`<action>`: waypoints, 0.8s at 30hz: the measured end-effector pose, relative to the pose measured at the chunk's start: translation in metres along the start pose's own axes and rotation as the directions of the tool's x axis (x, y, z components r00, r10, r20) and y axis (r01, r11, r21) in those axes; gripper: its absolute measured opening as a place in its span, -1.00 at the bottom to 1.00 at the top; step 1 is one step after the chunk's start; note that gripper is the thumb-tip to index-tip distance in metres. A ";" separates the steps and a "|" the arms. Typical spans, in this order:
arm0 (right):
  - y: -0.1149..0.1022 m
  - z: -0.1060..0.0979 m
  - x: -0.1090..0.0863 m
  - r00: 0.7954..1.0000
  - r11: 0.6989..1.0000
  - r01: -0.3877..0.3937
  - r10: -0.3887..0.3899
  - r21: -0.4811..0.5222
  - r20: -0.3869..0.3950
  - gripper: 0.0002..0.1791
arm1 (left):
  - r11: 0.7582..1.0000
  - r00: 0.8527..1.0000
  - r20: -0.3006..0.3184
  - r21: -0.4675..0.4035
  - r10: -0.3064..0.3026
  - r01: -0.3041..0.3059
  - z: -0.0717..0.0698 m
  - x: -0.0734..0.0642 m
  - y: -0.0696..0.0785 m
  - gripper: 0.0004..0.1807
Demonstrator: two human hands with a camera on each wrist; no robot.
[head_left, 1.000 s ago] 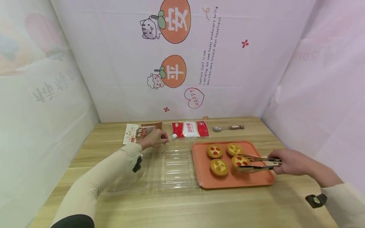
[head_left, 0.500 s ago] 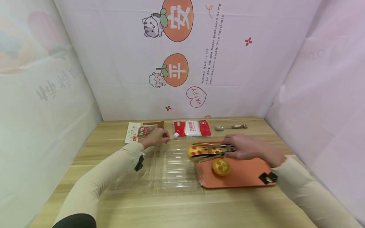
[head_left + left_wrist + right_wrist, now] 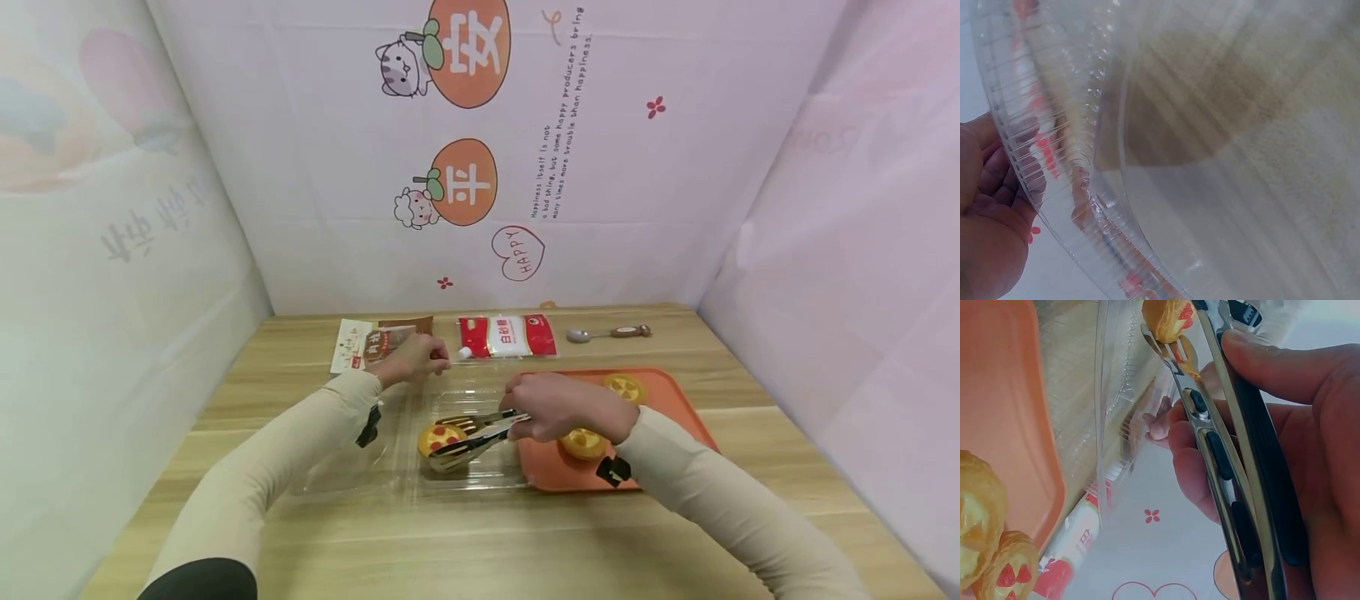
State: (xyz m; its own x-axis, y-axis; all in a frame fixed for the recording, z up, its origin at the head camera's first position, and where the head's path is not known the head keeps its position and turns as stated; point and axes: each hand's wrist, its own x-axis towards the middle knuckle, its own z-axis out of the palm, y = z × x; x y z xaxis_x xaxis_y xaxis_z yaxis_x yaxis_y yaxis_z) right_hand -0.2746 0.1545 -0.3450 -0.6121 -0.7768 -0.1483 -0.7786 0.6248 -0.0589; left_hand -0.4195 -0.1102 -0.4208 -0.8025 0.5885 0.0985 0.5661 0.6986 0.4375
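My right hand [image 3: 562, 404] grips metal serving tongs [image 3: 483, 437] with dark handle pads. Between their tips is an egg tart [image 3: 437, 437] topped with red pieces, low over the right half of an opened clear plastic clamshell box [image 3: 487, 485]. At the far side of that box, my left hand [image 3: 416, 358] holds its edge with curled fingers; in the left wrist view the ribbed plastic rim [image 3: 1019, 156] crosses in front of the fingers. An orange tray [image 3: 678, 408] stands right of the box and bears more egg tarts [image 3: 583, 444], partly hidden by my right hand and arm.
Along the back of the wooden table lie a brown-and-cream packet [image 3: 351, 346], a red-and-white sugar bag [image 3: 506, 336] with a white cap, and a spoon [image 3: 609, 333] with a brown handle. Printed white cloth [image 3: 337, 208] walls off the back and both sides.
My right hand has carried the tart in the tongs leftward off the tray to over the clear box. My left hand keeps its place at the box's far edge.
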 end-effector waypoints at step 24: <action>-0.004 0.014 0.011 0.999 0.998 -0.034 0.035 -0.045 0.021 -0.79 | 0.999 0.999 -0.037 0.032 0.035 -0.034 0.001 0.000 -0.001 -0.87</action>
State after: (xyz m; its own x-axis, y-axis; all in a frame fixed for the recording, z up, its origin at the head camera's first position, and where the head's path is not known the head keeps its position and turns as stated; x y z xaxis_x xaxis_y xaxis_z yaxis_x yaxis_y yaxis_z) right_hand -0.2759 0.1444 -0.3605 -0.6355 -0.7529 -0.1711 -0.7630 0.6463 -0.0096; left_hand -0.4193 -0.1103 -0.4222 -0.7884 0.5975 0.1467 0.5989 0.6907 0.4052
